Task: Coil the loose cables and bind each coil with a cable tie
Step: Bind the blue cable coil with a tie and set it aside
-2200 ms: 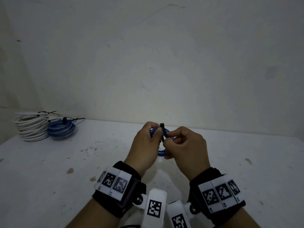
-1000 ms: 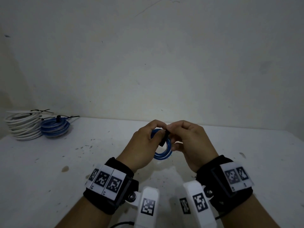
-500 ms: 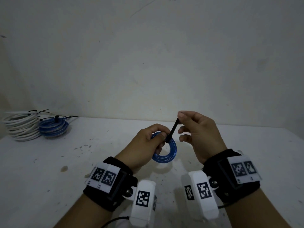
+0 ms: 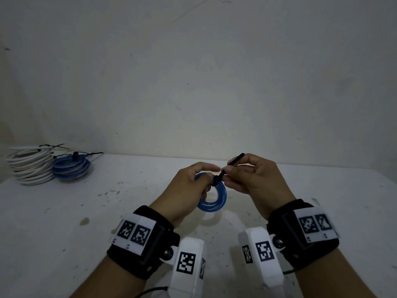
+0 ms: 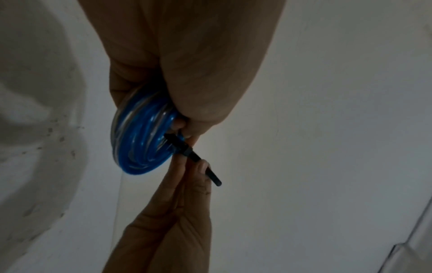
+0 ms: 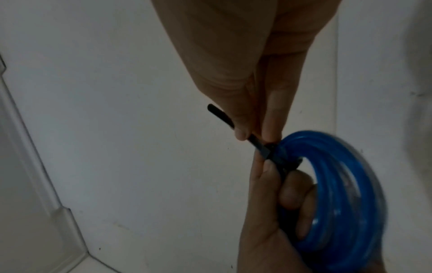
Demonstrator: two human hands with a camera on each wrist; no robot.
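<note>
A small blue cable coil (image 4: 214, 201) (image 5: 142, 140) (image 6: 339, 194) hangs above the white table, held by my left hand (image 4: 193, 186), whose fingers curl through and around its upper rim. A black cable tie (image 4: 233, 165) (image 5: 198, 160) (image 6: 257, 146) wraps the coil's top. Its free tail sticks up to the right. My right hand (image 4: 247, 175) pinches that tail between thumb and forefinger close to the coil. The tie's head sits against the coil, partly hidden by my fingertips.
At the table's back left lie a white cable coil (image 4: 30, 168) and a blue cable coil (image 4: 71, 168), each bound with a black tie. The wall rises right behind the stained white table (image 4: 107, 211).
My right hand drew the tie's tail up and to the right, then slid back down the tail toward the coil. The coil now hangs lower and faces me more.
</note>
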